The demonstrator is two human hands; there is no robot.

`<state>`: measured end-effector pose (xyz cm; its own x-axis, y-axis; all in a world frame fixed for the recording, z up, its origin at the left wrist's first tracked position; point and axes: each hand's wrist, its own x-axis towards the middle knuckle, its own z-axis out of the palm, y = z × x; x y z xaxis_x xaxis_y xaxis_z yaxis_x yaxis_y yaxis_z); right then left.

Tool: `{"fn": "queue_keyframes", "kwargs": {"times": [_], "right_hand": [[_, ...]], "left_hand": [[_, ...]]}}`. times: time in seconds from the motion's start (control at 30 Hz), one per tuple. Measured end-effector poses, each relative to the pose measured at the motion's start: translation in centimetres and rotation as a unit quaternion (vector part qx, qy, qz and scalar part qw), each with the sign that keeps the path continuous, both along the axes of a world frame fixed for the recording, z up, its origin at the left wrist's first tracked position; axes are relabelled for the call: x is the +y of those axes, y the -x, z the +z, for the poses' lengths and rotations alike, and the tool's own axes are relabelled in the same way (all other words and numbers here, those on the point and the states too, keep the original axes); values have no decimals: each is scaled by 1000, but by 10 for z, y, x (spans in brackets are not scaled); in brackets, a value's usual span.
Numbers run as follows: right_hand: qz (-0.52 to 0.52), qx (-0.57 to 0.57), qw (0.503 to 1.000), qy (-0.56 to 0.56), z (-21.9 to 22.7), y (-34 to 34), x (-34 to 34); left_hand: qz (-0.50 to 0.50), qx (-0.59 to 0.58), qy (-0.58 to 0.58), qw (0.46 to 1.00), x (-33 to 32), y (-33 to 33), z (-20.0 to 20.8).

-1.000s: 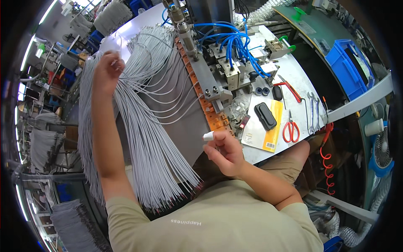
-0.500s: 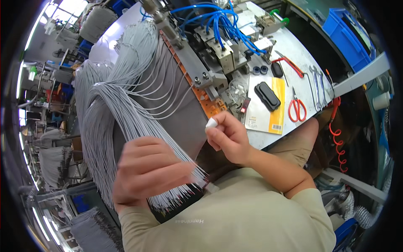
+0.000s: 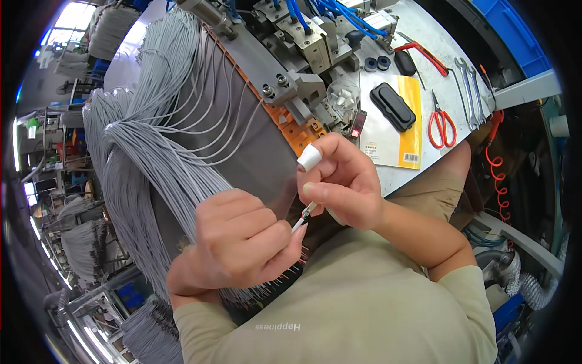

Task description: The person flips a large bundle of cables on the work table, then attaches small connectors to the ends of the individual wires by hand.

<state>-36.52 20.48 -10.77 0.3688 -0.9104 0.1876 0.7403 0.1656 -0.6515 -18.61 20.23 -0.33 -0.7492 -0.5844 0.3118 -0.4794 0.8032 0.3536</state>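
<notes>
Closed in a pinch, my left hand [image 3: 239, 239] holds the end of a thin grey cable [image 3: 297, 225], where small coloured wires show near a small pale tip. The tip reaches the fingers of my right hand [image 3: 351, 185], which are bent round it; their exact grip is partly hidden. A white cover [image 3: 310, 158] is wrapped on my right index fingertip. Beside and under my left hand lies a thick bundle of grey cables [image 3: 182, 164], their stripped ends fanned toward my body. Just beyond my right hand is an orange strip fixture [image 3: 298, 138] on the bench machine.
Several single cables run to the orange strip. Blue air hoses [image 3: 348, 18] top the machine. On the white table lie a bag of small white parts [image 3: 344, 97], a black case [image 3: 393, 106] on a yellow-white packet [image 3: 410, 142], red-handled scissors [image 3: 441, 127] and wrenches [image 3: 471, 91].
My hands have come together, the left moving right and the cable end now showing between them. My right hand's fingers have opened out somewhat and curled about the tip. The view has shifted slightly.
</notes>
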Motion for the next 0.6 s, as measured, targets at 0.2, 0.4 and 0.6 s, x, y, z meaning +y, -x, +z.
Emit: {"fn": "queue_keyframes", "kwargs": {"times": [0.2,0.4,0.6], "right_hand": [[4,-3,1000,1,-2,-1,1],[-12,10,1000,9,0,-3,3],[-16,7,1000,3,-2,7,1]], "left_hand": [[-4,2,-13,1000,-1,0,-5],[-5,3,-24,1000,-1,0,-6],[-9,-17,-74,997,-12,6,8]]}}
